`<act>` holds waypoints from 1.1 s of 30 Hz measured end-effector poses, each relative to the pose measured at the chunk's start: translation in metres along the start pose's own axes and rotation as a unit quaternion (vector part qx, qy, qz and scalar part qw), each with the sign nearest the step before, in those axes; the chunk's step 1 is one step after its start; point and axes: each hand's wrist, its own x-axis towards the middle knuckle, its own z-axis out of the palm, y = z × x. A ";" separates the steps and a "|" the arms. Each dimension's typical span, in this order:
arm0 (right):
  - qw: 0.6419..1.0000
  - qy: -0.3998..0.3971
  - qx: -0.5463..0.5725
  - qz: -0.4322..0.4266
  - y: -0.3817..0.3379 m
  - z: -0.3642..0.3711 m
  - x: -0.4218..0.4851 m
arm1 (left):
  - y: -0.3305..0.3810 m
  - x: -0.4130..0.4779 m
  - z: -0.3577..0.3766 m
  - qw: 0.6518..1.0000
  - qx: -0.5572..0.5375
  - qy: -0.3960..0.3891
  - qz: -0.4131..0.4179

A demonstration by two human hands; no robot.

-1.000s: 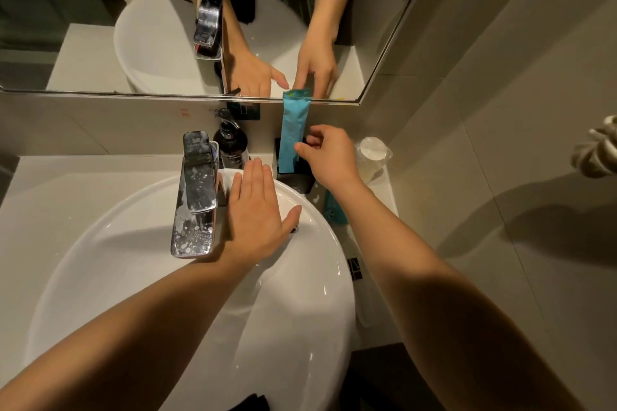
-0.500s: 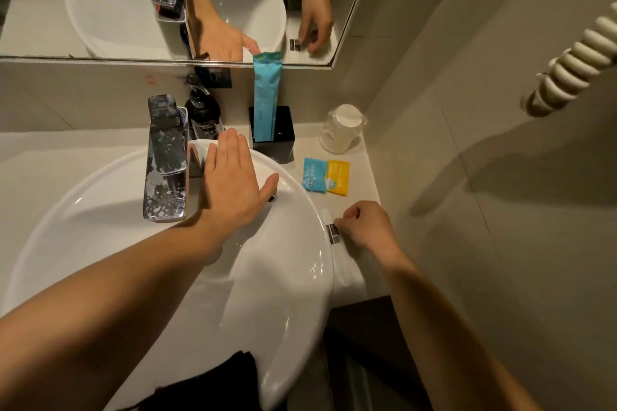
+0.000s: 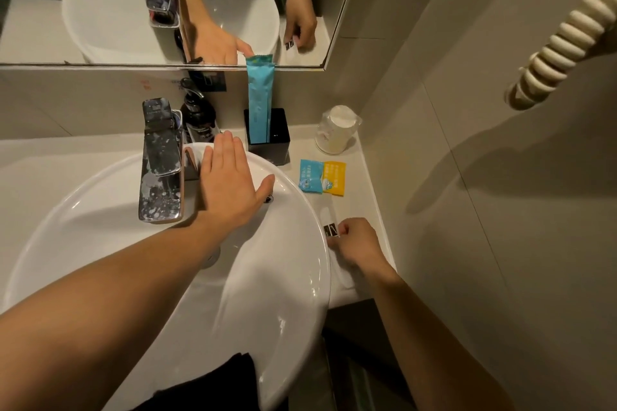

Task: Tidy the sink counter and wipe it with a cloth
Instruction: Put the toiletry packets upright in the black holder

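My left hand (image 3: 232,183) lies flat and open on the back rim of the white basin (image 3: 293,327), beside the chrome tap (image 3: 162,160). My right hand (image 3: 357,245) rests on the narrow counter (image 3: 364,177) right of the basin, fingers pinched on a long white packet (image 3: 334,237) with a small black label. A tall blue packet (image 3: 260,100) stands in a black holder (image 3: 268,137). A blue sachet (image 3: 310,175) and a yellow sachet (image 3: 335,178) lie flat behind my right hand.
An upturned wrapped cup (image 3: 337,130) stands in the back right corner. A dark pump bottle (image 3: 198,117) sits behind the tap. A mirror (image 3: 100,10) runs along the back wall. A coiled cream cord (image 3: 561,43) hangs on the right wall.
My right hand left the blue packet in the holder, came back to the near counter and closed on the white packet. My left hand stayed on the basin rim.
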 end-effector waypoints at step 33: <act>0.936 0.084 0.177 -0.293 -0.182 -0.030 0.063 | 0.001 0.001 0.003 1.000 -0.018 0.000 0.004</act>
